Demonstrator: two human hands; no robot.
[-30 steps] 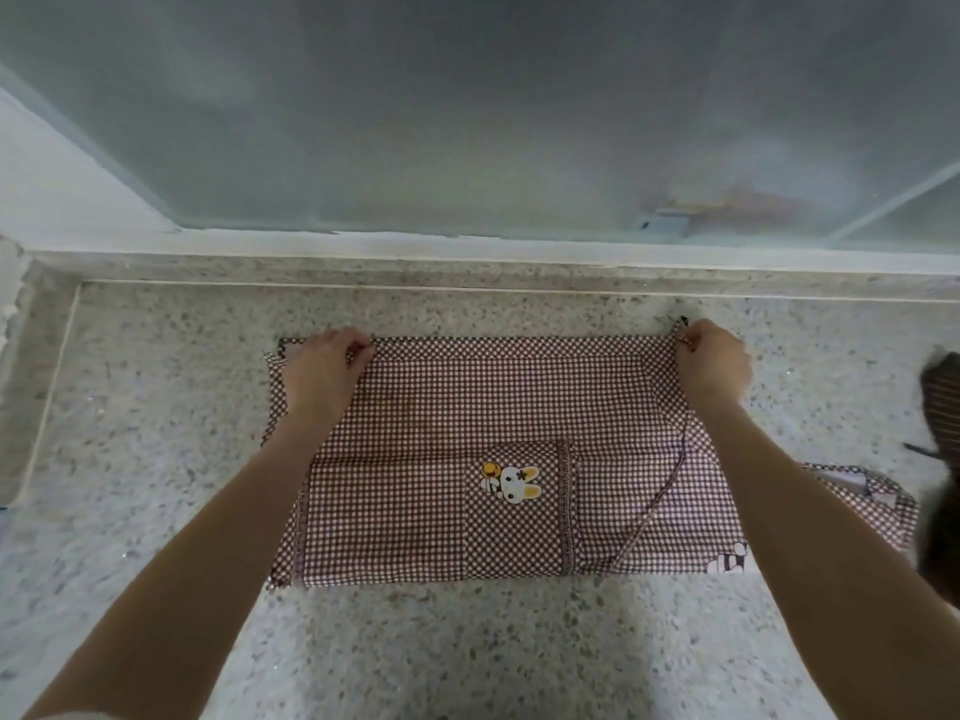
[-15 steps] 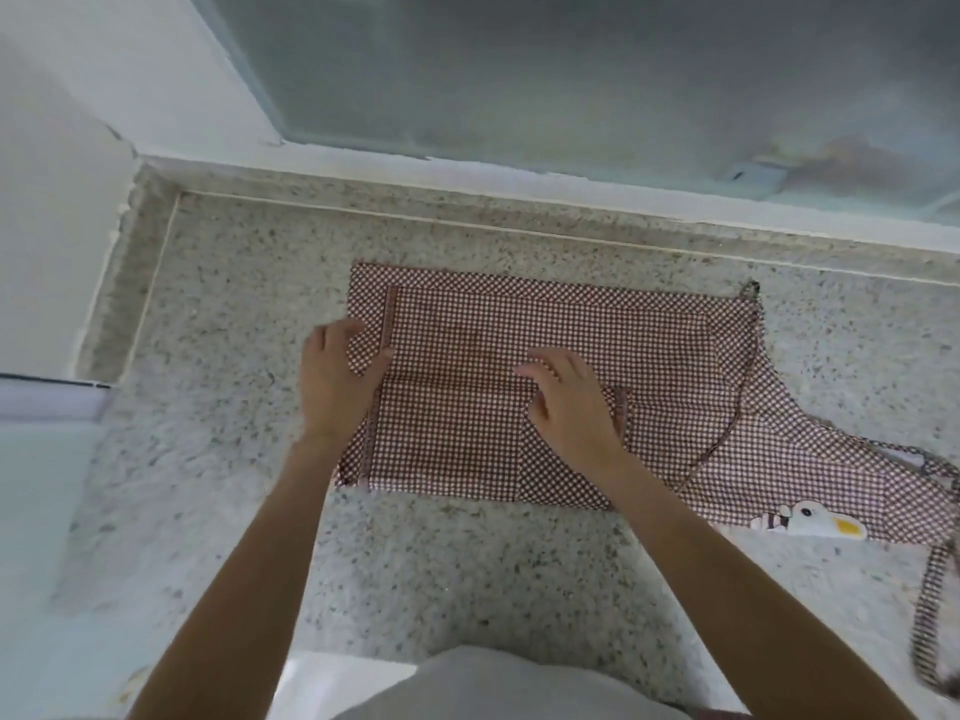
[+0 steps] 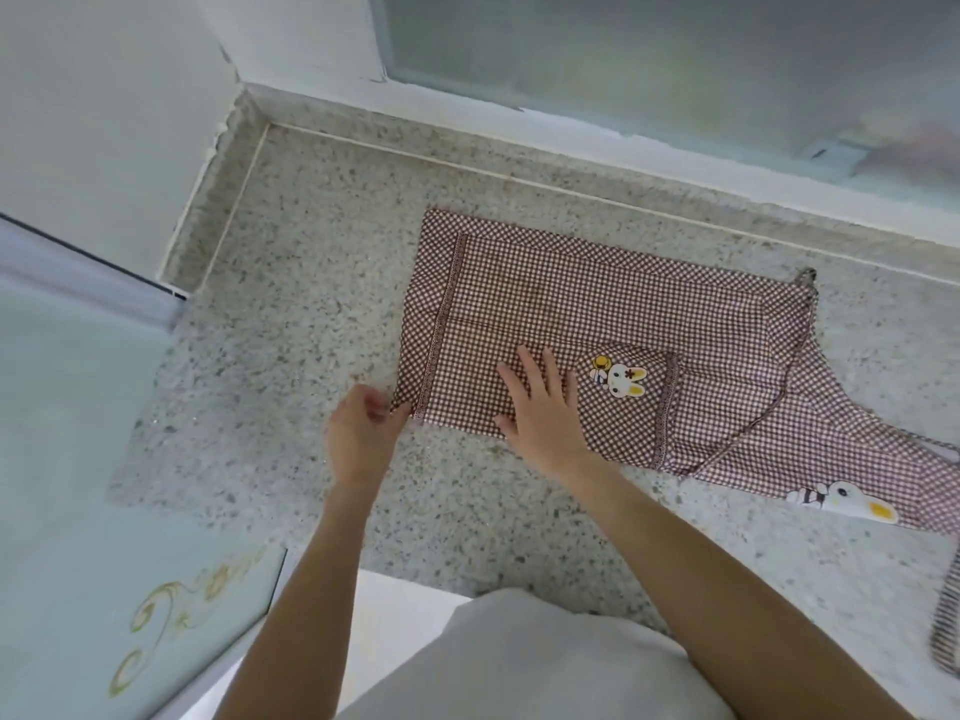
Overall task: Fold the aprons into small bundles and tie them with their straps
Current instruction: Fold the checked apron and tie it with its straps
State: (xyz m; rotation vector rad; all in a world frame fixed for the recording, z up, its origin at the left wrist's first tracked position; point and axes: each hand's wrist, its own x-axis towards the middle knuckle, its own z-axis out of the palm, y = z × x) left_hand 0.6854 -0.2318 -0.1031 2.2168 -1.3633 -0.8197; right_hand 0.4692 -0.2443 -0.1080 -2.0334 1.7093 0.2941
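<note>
A brown-and-white checked apron [image 3: 597, 304] lies folded flat on the speckled stone counter [image 3: 311, 304]. A rabbit patch [image 3: 621, 376] shows on its pocket and a second cartoon patch [image 3: 852, 504] on the bib at the right. My left hand [image 3: 363, 433] pinches the apron's near left corner. With spread, straight fingers my right hand [image 3: 540, 407] presses flat on the cloth just left of the pocket. A strap [image 3: 945, 631] trails off at the right edge.
A frosted window [image 3: 675, 54] and its white sill run along the back of the counter. A white wall corner [image 3: 104, 122] and a pale green glass panel [image 3: 78, 459] stand at the left. My light clothing [image 3: 519, 662] fills the bottom.
Both hands left the apron's far edge and came to its near left part. The right hand slid left off the pocket, uncovering the rabbit patch; the left hand dropped to the near corner.
</note>
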